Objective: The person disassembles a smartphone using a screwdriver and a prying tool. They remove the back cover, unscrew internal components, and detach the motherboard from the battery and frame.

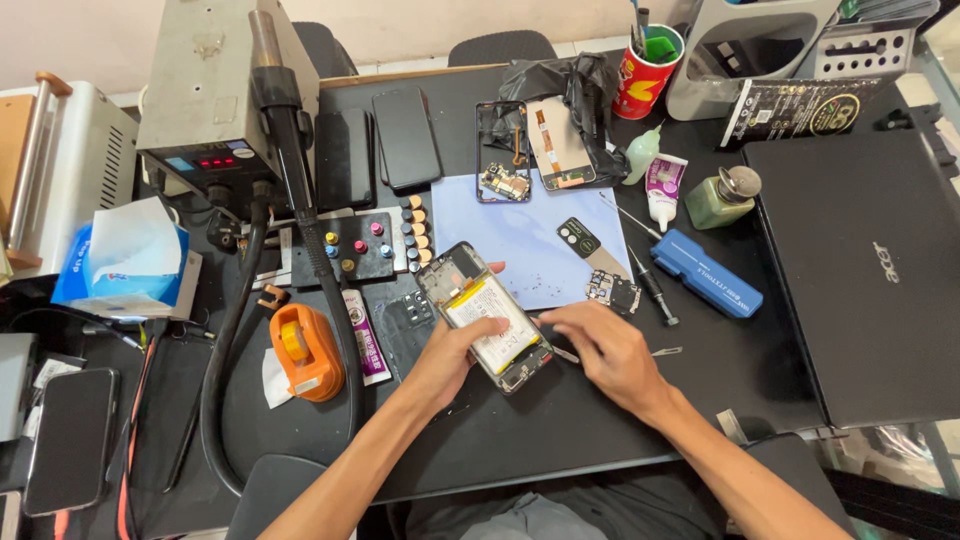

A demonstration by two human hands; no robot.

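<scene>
An opened phone (487, 312) with its white battery showing lies tilted on the black desk, partly on a light blue mat (520, 215). My left hand (447, 362) grips its lower left side, thumb on the battery. My right hand (607, 350) rests just right of the phone and holds thin metal tweezers (567, 354), whose tip points at the phone's lower edge. A small circuit board (613, 292) and a black camera cover (580, 238) lie on the mat beyond my right hand.
A hot-air station (215, 95) and its hose (300, 190) stand at the left, by an orange tape dispenser (305, 350). Spare phones (405, 135), a second opened phone (503, 150), glue tubes, a blue case (707, 273) and a closed laptop (865, 270) surround the mat.
</scene>
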